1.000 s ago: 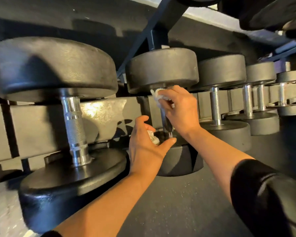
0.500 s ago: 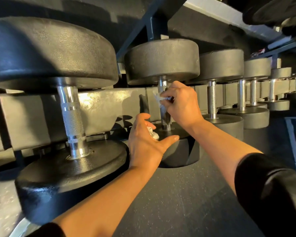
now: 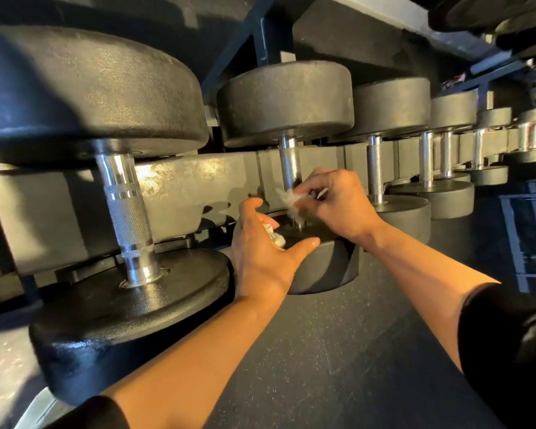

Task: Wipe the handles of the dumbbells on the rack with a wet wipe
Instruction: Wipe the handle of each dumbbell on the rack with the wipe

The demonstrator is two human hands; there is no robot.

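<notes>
White wet wipe point(image 3: 291, 201) around chrome handle point(image 3: 290, 164)

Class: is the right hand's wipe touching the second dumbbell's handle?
Touching: in the head view the right hand presses the wipe against the handle.

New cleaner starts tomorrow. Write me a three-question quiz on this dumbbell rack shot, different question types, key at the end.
1. True or false: the right hand holds a wet wipe against the handle of the second dumbbell from the left.
2. Where does the left hand rest?
A. on the big leftmost dumbbell
B. on the near head of the dumbbell being wiped
C. on the floor
3. Fill in: a second crumpled white wad sits in the ____ hand.

Key: 1 true; 2 B; 3 left.
</notes>
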